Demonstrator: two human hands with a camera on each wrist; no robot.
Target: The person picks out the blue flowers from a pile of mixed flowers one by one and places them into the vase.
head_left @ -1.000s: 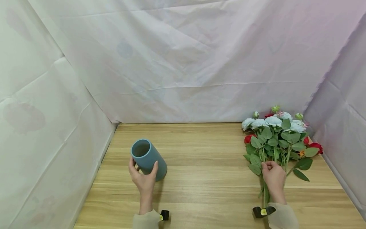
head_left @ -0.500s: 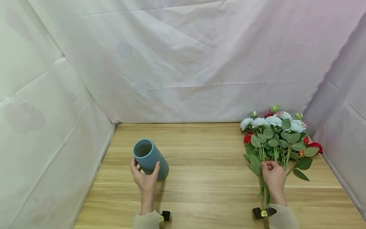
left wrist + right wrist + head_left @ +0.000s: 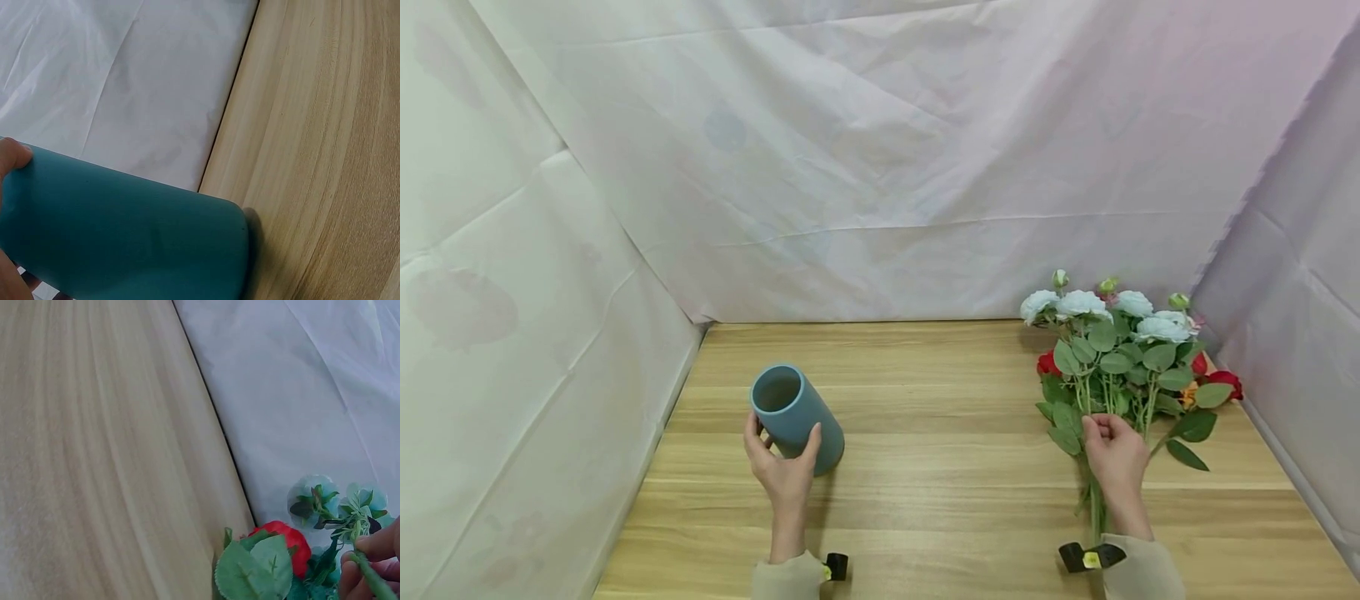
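Observation:
A blue cylindrical vase (image 3: 808, 429) stands on the left of the table, its round mouth facing up toward the head camera. Around its near side my left hand (image 3: 782, 477) holds it, thumb on the right and fingers on the left. The left wrist view shows the smooth wall of the vase (image 3: 131, 231) down to its base by the tabletop. At the right, my right hand (image 3: 1118, 458) pinches a green stem (image 3: 374, 578) between thumb and fingers. Pale blue-white blooms (image 3: 1081, 305) with leaves spread above that hand.
Red flowers (image 3: 1225, 383), an orange bloom (image 3: 1188, 395) and more leafy stems lie beneath and beside the pale ones. White cloth (image 3: 880, 167) hangs along the back edge and both sides of the wooden table (image 3: 940, 500).
The pale blooms have risen and shifted left with the stem in my right hand, pulling away from the red flowers. My left hand and the vase have moved slightly right.

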